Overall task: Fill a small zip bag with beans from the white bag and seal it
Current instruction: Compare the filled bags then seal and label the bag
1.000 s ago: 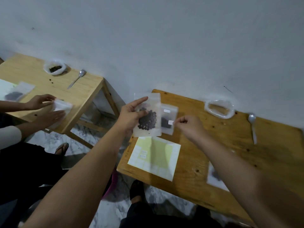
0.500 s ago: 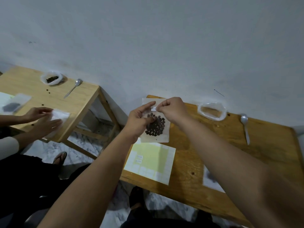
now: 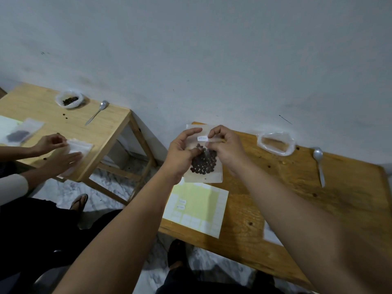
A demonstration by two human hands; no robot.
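I hold a small translucent zip bag [image 3: 203,176] upright above the left end of the wooden table [image 3: 286,209]. Dark beans [image 3: 204,163] fill its lower half, and a small white label [image 3: 202,138] sits near its top. My left hand [image 3: 182,153] grips the bag's left side. My right hand [image 3: 227,148] pinches the top strip beside the label. The white bag [image 3: 275,143], rolled down and open, lies on the table near the wall, apart from both hands. A metal spoon [image 3: 319,164] rests to its right.
A yellow sheet of white stickers [image 3: 197,209] lies below the bag at the table's front left. A white item [image 3: 271,234] is half hidden by my right forearm. At a second table [image 3: 101,132] on the left, another person's hands [image 3: 57,151] press a bag.
My right hand came over from the right and joined the zip bag's top. The bag now stands in front of a second bag on the table, which it hides.
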